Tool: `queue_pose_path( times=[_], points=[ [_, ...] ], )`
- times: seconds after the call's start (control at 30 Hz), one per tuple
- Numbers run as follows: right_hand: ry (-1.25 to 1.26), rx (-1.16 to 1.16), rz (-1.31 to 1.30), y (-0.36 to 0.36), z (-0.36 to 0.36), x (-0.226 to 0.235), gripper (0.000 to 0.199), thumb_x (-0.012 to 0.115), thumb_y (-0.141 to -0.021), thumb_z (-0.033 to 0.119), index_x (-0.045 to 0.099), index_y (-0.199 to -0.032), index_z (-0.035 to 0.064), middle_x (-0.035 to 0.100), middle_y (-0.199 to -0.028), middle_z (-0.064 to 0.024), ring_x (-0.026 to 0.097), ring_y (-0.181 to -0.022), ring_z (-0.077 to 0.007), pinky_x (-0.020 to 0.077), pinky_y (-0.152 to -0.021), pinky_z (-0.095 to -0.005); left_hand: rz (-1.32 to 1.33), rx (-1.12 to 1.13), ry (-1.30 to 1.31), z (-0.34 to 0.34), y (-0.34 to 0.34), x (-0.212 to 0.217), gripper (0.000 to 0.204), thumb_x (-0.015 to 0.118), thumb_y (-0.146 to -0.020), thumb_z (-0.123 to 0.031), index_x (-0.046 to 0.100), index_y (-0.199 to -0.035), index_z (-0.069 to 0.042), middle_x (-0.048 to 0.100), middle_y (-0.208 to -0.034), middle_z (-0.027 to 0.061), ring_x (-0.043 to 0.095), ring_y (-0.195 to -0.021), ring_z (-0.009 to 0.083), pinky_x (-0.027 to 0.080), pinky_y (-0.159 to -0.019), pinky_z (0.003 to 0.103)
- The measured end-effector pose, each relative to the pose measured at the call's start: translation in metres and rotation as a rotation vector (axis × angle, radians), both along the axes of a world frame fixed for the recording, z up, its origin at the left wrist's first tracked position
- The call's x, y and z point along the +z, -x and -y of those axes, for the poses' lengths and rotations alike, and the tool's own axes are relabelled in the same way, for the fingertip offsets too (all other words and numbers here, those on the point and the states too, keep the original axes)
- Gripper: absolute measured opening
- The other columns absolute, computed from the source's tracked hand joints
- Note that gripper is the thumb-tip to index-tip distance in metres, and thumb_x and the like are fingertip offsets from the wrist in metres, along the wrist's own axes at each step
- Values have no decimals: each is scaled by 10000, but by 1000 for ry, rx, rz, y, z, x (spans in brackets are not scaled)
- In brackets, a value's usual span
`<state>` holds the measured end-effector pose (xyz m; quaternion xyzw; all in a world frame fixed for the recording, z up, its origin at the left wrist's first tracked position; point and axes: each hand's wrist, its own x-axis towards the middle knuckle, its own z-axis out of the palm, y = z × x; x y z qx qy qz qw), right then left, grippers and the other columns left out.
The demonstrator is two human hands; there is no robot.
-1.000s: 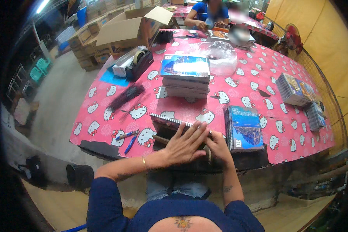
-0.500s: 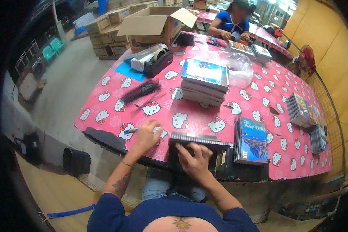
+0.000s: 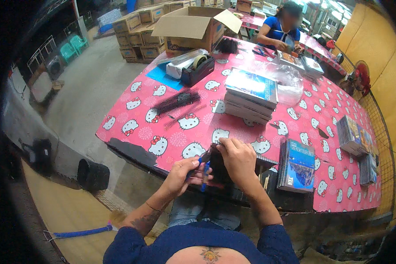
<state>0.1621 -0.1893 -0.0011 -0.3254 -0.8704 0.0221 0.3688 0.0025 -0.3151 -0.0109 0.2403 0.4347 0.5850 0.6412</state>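
Both hands work at the near table edge (image 3: 132, 147), over a dark spiral-bound book (image 3: 220, 169). Her left hand (image 3: 182, 176) is closed round a blue-handled tool (image 3: 204, 169), its tip against the book's left end. Her right hand (image 3: 238, 159) presses the book down, fingers curled at the binding. Half the book overhangs the edge, so a slip of the tool could tip it into her lap or nick a fingertip. Loose black combs (image 3: 177, 101) lie well apart.

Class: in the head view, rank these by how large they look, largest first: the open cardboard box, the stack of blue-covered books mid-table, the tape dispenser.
1. Open cardboard box, though it is farthest from the camera.
2. Stack of blue-covered books.
3. Tape dispenser.
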Motion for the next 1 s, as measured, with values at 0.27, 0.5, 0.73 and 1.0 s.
queue_pose_path(
  times=[0.27,0.5,0.73,1.0],
  points=[
    [16,0,8,0,4,3,179,721,-839,220,702,-989,126,685,-854,-44,660,-750,-258,486,-685,-383,-119,-41,15,-15,-3,3,381,489,-1026,-261,578,-1255,30,664,-1066,173,696,-869,267,583,-724,355],
    [-68,-60,253,-48,-1,9,282,686,-862,232,674,-1130,146,682,-878,-35,677,-830,-234,491,-714,-371,-1162,-45,-448,-31,32,15,425,726,-853,-169,664,-1264,-81,624,-984,133,619,-893,284,498,-822,382],
    [209,-552,-465,-191,-41,57,315,632,-958,164,644,-1230,5,718,-1062,-178,682,-901,-198,526,-807,-367,-1830,269,-325,-27,83,-96,376,720,-827,-173,677,-1182,-55,532,-1319,225,540,-1165,392,409,-1007,491],
    [258,-1076,-2,-276,-62,-54,539,671,-880,327,586,-1316,20,625,-1184,-234,577,-1143,-411,455,-979,-482,-1574,336,-424,-84,66,-47,350,631,-934,-150,624,-1245,9,493,-1364,243,537,-1222,381,444,-1020,429]
  ],
)
